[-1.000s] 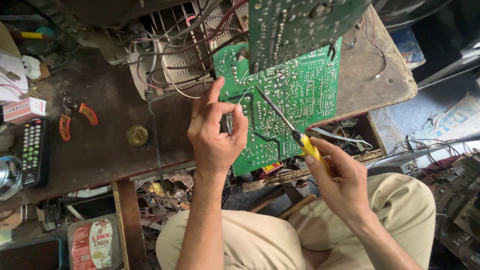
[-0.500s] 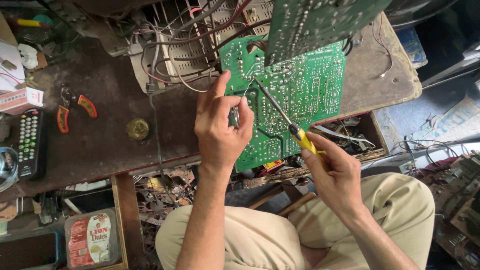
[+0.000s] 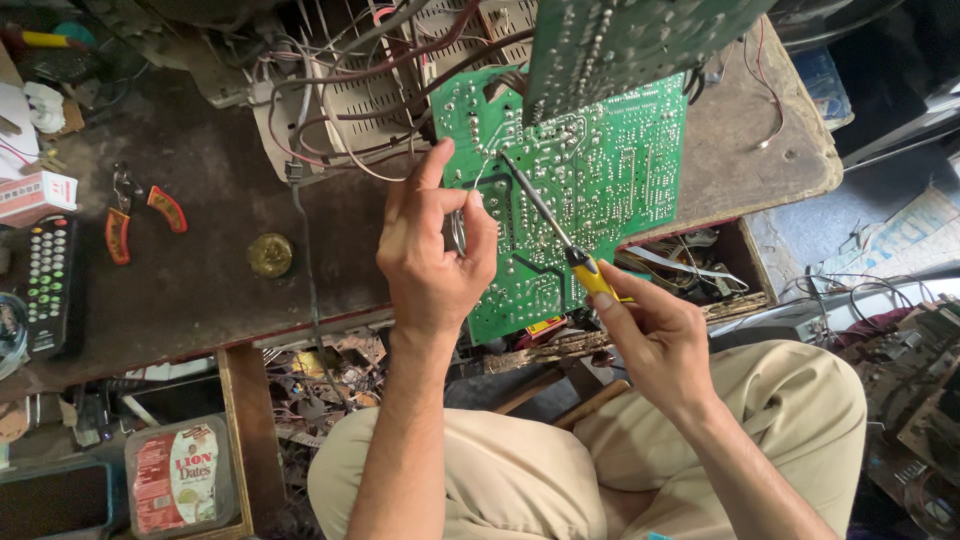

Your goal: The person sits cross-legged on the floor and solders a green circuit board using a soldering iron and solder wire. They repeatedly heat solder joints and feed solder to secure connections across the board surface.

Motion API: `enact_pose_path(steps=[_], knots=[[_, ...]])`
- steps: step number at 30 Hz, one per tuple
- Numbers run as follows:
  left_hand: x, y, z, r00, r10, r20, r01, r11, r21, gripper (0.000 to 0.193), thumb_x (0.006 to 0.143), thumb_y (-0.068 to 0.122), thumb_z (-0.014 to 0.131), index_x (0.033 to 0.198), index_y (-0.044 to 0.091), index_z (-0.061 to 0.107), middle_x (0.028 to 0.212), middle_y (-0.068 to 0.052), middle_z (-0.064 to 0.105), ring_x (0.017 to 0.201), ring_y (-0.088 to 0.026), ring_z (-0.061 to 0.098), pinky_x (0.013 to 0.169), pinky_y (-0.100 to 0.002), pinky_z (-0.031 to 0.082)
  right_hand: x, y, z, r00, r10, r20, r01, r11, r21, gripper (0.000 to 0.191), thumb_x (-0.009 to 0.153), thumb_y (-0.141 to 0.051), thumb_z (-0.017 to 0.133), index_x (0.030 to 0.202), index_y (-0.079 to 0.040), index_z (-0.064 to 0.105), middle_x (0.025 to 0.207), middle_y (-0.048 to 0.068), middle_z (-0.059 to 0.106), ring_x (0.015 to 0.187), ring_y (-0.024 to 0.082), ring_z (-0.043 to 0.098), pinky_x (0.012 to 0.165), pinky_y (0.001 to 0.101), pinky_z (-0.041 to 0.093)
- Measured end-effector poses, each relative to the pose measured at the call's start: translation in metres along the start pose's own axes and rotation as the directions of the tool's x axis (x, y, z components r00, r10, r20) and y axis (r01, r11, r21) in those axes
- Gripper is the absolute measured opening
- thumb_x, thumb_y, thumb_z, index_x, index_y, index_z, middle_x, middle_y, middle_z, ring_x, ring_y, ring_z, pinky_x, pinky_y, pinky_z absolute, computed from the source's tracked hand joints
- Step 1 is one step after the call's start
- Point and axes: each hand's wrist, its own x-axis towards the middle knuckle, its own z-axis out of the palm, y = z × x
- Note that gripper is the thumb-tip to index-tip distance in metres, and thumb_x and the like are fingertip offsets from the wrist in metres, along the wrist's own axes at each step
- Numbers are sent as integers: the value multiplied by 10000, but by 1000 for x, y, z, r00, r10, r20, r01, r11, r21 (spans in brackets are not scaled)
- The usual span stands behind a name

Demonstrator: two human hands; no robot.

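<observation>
Soldering is in hand: iron (image 3: pixel 560 235) gripped by right hand (image 3: pixel 655 335), tip on green board (image 3: pixel 590 190); left hand (image 3: pixel 430 255) pinches solder wire (image 3: pixel 458 230) beside it. Steady feed is probably required next.

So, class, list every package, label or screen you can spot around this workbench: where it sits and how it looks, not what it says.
Plastic tub: bottom left, under the bench; clear rectangular box with a red and white label.
Small carton: left edge of the bench top; white box with red trim.
Remote control: left on the bench, below the carton; black, oblong, rows of pale buttons.
Dark flat panel: bottom left corner; possibly a screen, cannot tell.
</observation>
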Motion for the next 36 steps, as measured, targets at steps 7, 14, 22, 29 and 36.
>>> enact_pose_path(steps=[7,14,22,29,36], knots=[[-1,1,0,1000,8,2,-8,1000,11,232,938,-6,713,1142,4,602,1319,-129,673,1056,-317,724,1084,-463,537,5,9,1,995,79,66,-90,976,196,372,989,-99,654,1354,-33,679,877,15,725,581,7,508,475,185,400],[2,4,-2,1000,-10,8,10,1000,-7,457,937,-10,705,1369,-13,558,981,-65,693,945,-275,712,1042,-451,545,9,10,1,977,155,143,-197,914,354,369,982,-125,638,1334,-21,673,852,51,745,502,23,465,412,200,343],[3,0,-1,1000,25,-3,-25,1000,-12,193,921,-6,710,1076,6,596,1326,-164,668,1041,-333,719,1033,-459,548,1,14,13,1000,4,-8,-2,980,199,355,1002,-95,634,1348,-24,669,921,7,738,611,-18,501,482,170,375],[2,0,-1,1000,8,11,-8,1000,-24,178,911,-4,726,987,22,567,1372,-203,644,1122,-368,700,1020,-450,556,-7,9,10,994,-46,-103,51,997,49,360,1007,-108,638,1360,-49,675,836,-4,732,597,-22,468,482,178,356],[2,1,1,1000,25,1,-25,1000,-10,186,930,1,730,1001,32,561,1381,-211,630,1154,-375,689,1030,-462,554,-7,12,11,993,-80,-82,82,996,22,361,1009,-92,632,1364,-35,662,905,5,749,643,-25,508,502,175,391]])
